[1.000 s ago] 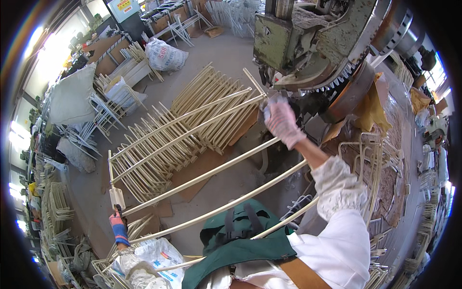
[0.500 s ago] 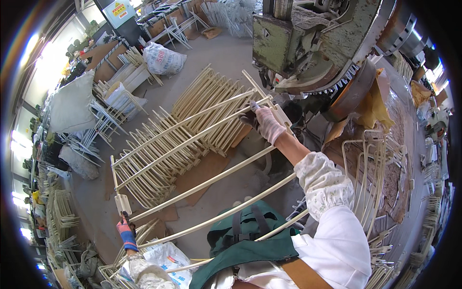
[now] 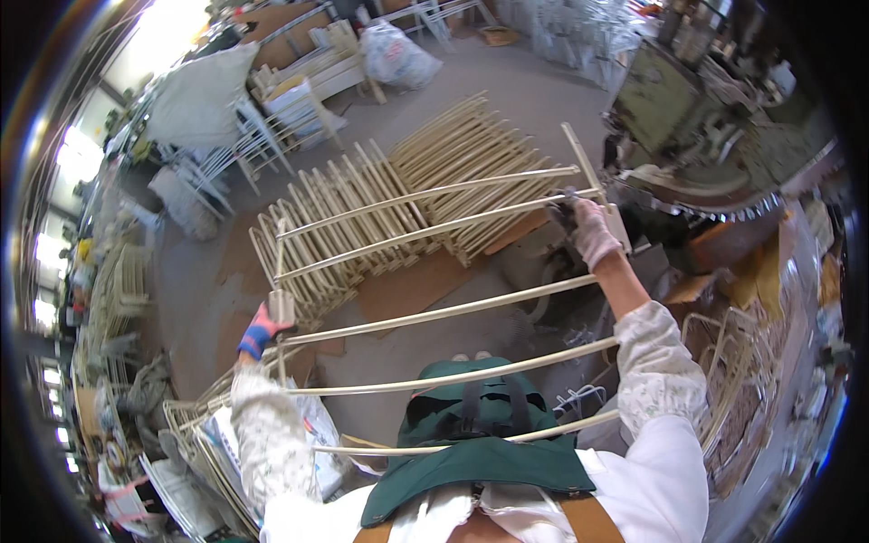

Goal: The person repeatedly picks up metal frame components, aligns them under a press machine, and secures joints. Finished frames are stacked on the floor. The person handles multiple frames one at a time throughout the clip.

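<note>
A wide cream metal tube frame (image 3: 444,315) with several long bars spans in front of my body, held up by both hands. My left hand (image 3: 264,330), in a pink and blue glove, is closed around its left side by a small flat plate (image 3: 282,308). At the frame's right side my right hand (image 3: 588,233), in a pale glove with dark fingertips, grips beside another plate (image 3: 619,226). Behind the upper bars, a stack of similar bent cream tube pieces (image 3: 480,136) lies on the floor. The lower bars cross in front of my green apron (image 3: 480,403).
A large green machine (image 3: 661,104) with a toothed rim stands at the right, near the frame's right end. More bent tubes (image 3: 724,362) lie beside my right arm. Brown cardboard (image 3: 416,281) lies under the stack. White sacks (image 3: 398,54) and pale metal frames stand at the back left.
The frame has swung from a steep slant to nearly level across the view, its left end rising with my left hand. The view has turned, so the machine sits farther right.
</note>
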Available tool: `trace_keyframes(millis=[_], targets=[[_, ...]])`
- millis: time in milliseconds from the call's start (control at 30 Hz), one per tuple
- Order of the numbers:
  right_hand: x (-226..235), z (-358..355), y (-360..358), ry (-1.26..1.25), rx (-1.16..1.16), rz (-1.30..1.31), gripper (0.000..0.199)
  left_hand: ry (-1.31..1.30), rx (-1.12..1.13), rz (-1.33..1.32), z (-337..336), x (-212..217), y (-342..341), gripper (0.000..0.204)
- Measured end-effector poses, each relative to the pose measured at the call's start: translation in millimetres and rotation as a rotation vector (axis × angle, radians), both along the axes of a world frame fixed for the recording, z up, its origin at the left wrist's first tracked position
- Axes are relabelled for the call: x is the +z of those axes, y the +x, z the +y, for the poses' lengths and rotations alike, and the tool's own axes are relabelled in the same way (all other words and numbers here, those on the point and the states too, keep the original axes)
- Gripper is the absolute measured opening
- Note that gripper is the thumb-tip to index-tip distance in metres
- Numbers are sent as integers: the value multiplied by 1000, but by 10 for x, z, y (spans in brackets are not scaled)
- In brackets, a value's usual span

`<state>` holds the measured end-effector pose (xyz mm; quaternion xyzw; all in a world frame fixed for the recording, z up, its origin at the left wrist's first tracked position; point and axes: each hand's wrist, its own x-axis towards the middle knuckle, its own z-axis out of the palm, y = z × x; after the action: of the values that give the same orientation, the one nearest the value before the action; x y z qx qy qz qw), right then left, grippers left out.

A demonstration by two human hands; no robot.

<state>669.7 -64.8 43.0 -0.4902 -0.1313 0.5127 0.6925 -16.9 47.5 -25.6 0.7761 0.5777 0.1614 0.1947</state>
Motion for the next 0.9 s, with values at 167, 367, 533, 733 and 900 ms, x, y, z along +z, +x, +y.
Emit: trace_keyframes(millis=[167, 367, 533, 733, 900], targets=[[-93, -71, 136, -68, -31, 66, 20, -756, 210, -946, 452, 190, 534, 20], [-28, 10, 5, -67, -34, 58, 18, -560, 186, -555, 892, 182, 423, 36], [-41, -22, 135, -33, -116, 95, 16, -466, 175, -602, 1353, 76, 547, 28], [9, -422, 234, -104, -135, -465, 20, -394, 212, -461, 1569, 327, 682, 28], [-33, -1094, 758, -587, -369, -1287, 45, -278, 157, -371, 1567, 644, 892, 41]])
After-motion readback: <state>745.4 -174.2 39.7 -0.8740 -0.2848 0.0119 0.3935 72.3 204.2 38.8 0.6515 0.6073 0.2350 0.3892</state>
